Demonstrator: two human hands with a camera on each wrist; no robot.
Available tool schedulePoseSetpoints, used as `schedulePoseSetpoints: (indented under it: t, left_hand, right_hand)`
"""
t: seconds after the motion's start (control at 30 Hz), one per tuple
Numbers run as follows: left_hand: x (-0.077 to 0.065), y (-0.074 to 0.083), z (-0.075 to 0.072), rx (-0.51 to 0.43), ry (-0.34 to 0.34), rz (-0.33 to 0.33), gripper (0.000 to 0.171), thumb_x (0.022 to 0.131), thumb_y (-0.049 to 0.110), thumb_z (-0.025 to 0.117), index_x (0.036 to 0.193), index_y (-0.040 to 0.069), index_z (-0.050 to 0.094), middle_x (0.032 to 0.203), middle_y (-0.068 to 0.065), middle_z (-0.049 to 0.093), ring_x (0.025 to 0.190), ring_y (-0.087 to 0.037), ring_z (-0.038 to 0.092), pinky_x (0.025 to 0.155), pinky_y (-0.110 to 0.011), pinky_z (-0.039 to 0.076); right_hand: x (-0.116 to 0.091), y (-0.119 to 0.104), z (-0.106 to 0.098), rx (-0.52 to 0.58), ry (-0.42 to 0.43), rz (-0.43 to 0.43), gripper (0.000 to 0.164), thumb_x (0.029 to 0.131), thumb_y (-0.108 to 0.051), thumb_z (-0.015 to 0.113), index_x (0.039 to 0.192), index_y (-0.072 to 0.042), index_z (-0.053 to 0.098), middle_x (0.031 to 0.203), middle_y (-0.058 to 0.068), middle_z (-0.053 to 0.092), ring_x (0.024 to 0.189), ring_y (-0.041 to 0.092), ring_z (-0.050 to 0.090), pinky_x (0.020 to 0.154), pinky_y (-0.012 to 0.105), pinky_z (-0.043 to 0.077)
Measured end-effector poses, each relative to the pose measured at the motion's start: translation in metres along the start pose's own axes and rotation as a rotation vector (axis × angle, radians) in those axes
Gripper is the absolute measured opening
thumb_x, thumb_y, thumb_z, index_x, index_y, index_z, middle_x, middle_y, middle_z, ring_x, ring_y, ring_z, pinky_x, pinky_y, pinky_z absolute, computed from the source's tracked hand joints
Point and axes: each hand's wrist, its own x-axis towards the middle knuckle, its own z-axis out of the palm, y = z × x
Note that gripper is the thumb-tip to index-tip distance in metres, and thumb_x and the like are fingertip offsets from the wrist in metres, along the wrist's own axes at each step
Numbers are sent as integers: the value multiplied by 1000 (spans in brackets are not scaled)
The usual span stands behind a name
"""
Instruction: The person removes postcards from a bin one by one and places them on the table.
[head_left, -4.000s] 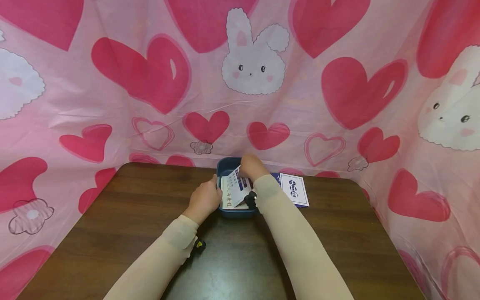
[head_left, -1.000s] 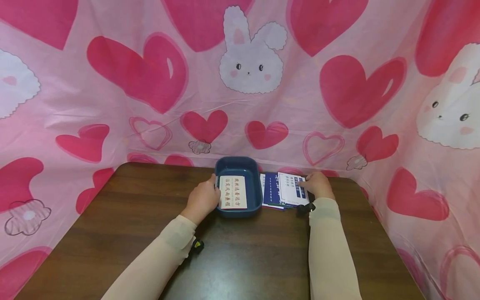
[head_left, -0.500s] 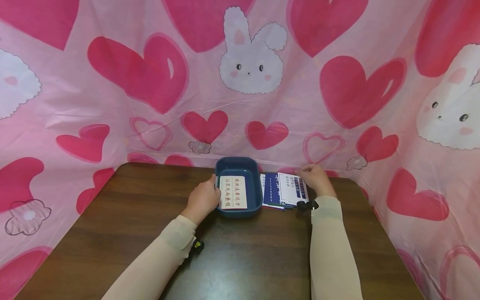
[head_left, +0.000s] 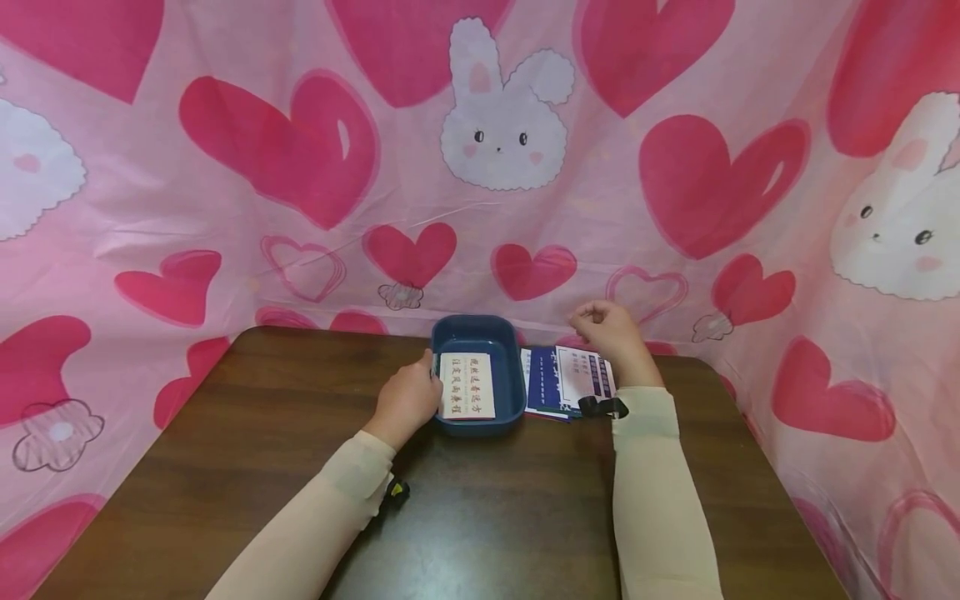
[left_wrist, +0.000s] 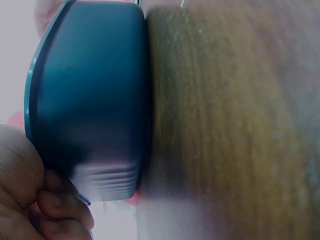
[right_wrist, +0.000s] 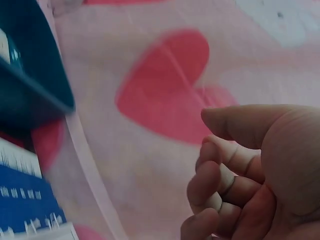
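Note:
A dark blue plastic bin (head_left: 480, 427) stands at the back of the table, with a cream card (head_left: 467, 385) bearing red Chinese characters in its front part. My left hand (head_left: 407, 396) grips the bin's left rim; in the left wrist view its thumb and curled fingers (left_wrist: 65, 210) hold the edge. To the right of the bin lies an overlapping spread of cards, with a blue card (head_left: 547, 387) and a white card (head_left: 576, 375) with blue print on top. Above their far edge hovers my right hand (head_left: 611, 333), its fingers loosely bent and nothing between thumb and fingertips.
The wooden table (head_left: 465, 517) reaches toward me, its back edge against a pink curtain (head_left: 322, 283) with hearts and rabbits. Black wrist straps with small devices (head_left: 603, 407) sit on both sleeves.
Earlier my right hand lifted a white card out of the bin, then laid it on the right-hand spread and let go. Since then it has risen and moved slightly left. My left hand stays put.

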Motion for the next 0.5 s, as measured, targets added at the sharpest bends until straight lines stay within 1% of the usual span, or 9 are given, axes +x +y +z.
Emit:
schedulePoseSetpoints:
  t: [0.07, 0.13, 0.2, 0.27, 0.37, 0.43, 0.5]
  left_hand:
    - [0, 0, 0, 3, 1, -1, 69, 113, 27, 60, 176, 5, 40, 165, -23, 63, 88, -32, 68, 72, -42, 55]
    - [0, 0, -1, 2, 1, -2, 70, 113, 27, 60, 176, 4, 40, 165, -23, 63, 90, -33, 69, 75, -43, 57]
    - [0, 0, -1, 5, 1, -2, 69, 113, 27, 60, 176, 5, 40, 165, -23, 63, 92, -33, 69, 76, -44, 58]
    - [0, 0, -1, 1, -2, -3, 69, 113, 27, 60, 176, 5, 40, 165, -23, 62, 91, -33, 69, 75, -43, 57]
    - [-1, 0, -1, 0, -1, -3, 69, 113, 27, 60, 176, 5, 41, 165, -23, 63, 89, -33, 68, 72, -42, 55]
    - [-1, 0, -1, -2, 2, -1, 69, 113, 26, 60, 175, 5, 41, 164, -23, 63, 88, -33, 68, 70, -41, 54]
    - [-1, 0, -2, -5, 4, 1, 68, 113, 26, 60, 175, 4, 41, 163, -24, 64, 86, -33, 68, 69, -40, 54]
  right_hand:
    - [-1, -9, 6, 0, -34, -24, 34, 107, -36, 75, 123, -5, 79, 95, 6, 75, 93, 27, 70, 80, 34, 54]
    - [-1, -15, 14, -6, -69, -38, 34, 107, -37, 76, 122, -6, 80, 95, 10, 75, 91, 26, 69, 78, 34, 55]
    - [-2, -22, 24, -6, -111, -51, 33, 107, -36, 76, 122, -7, 80, 97, 15, 77, 90, 28, 70, 77, 34, 56]
    - [-3, -30, 35, -23, -150, -65, 32, 107, -36, 75, 122, -8, 79, 100, 18, 78, 91, 30, 73, 79, 36, 60]
    - [-3, -45, 53, -71, -219, -92, 33, 107, -38, 76, 124, -10, 78, 102, 17, 80, 93, 33, 77, 84, 40, 65]
    - [-1, -57, 66, -107, -269, -105, 34, 107, -40, 77, 125, -11, 78, 103, 15, 81, 93, 32, 79, 87, 43, 68]
    - [2, -69, 78, -141, -320, -107, 37, 107, -43, 78, 126, -12, 77, 102, 14, 82, 91, 30, 80, 86, 43, 69]
